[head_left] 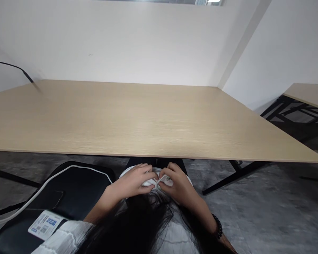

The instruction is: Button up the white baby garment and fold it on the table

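Observation:
My left hand (137, 180) and my right hand (178, 183) meet just below the table's front edge, in front of my body. Both are closed, with thumbs and fingertips pinching the white shirt (176, 225) I wear. Between the fingertips the fabric is drawn up into a small fold. Whether a button or other small part lies in that fold is too small to tell. Dark hair hangs down below my hands and covers part of the shirt. A dark beaded bracelet circles my right wrist.
A light wooden table (148, 120) spans the view ahead, against a white wall. At left, a black chair (82, 190) bears a white card-like item (46, 224) with blue print and a white cable (39, 190). A second table (310, 93) stands at far right.

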Tool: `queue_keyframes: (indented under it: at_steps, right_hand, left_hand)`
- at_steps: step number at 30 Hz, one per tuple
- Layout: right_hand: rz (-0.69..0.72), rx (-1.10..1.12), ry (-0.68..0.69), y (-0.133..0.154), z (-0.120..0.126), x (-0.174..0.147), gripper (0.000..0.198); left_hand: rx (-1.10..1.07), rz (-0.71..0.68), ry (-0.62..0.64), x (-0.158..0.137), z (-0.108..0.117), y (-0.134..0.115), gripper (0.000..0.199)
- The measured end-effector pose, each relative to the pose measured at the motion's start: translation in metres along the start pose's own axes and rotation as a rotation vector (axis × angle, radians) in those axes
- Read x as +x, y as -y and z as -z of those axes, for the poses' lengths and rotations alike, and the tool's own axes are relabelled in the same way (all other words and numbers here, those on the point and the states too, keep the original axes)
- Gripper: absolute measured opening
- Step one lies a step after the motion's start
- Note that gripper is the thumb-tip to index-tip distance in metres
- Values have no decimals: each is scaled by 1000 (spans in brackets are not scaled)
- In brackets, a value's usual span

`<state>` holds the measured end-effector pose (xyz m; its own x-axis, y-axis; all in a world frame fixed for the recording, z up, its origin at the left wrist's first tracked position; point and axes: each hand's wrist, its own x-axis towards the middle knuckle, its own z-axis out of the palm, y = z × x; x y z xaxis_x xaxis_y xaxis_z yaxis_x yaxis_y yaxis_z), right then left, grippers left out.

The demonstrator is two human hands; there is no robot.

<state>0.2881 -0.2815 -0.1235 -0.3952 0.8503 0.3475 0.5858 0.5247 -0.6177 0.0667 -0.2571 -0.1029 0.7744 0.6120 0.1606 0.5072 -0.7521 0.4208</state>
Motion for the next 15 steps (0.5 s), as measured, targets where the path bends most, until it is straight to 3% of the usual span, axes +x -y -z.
queue_keyframes:
  at_steps: [9, 15]
  right_hand:
    - [2, -57, -12, -1, -3, 1, 18]
    - [87, -49, 84, -1, 1, 0, 13]
  left_hand:
    - [9, -26, 17, 0, -4, 4, 18]
    - [39, -82, -27, 0, -11, 6, 19]
